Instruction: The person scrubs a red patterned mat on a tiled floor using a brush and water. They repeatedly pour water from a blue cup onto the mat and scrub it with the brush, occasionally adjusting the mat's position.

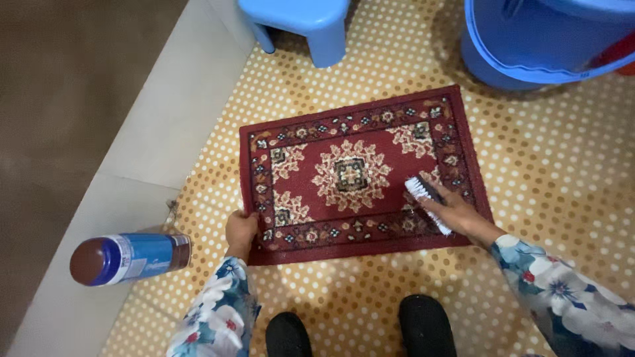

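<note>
Red patterned mat (357, 175) lies flat on the yellow dotted floor covering (562, 178), in front of our black shoes (423, 324). Our left hand (241, 231) grips the mat's near-left corner, fingers curled over the edge. Our right hand (460, 215) is closed around a scrub brush (426, 201), white bristles down on the mat's right border. Blue plastic stool (311, 23) stands beyond the mat, blue bucket (529, 46) at far right. Blue-labelled bottle with a dark cap (129, 258) lies on its side on the pale ledge (159, 132), left of our left hand.
</note>
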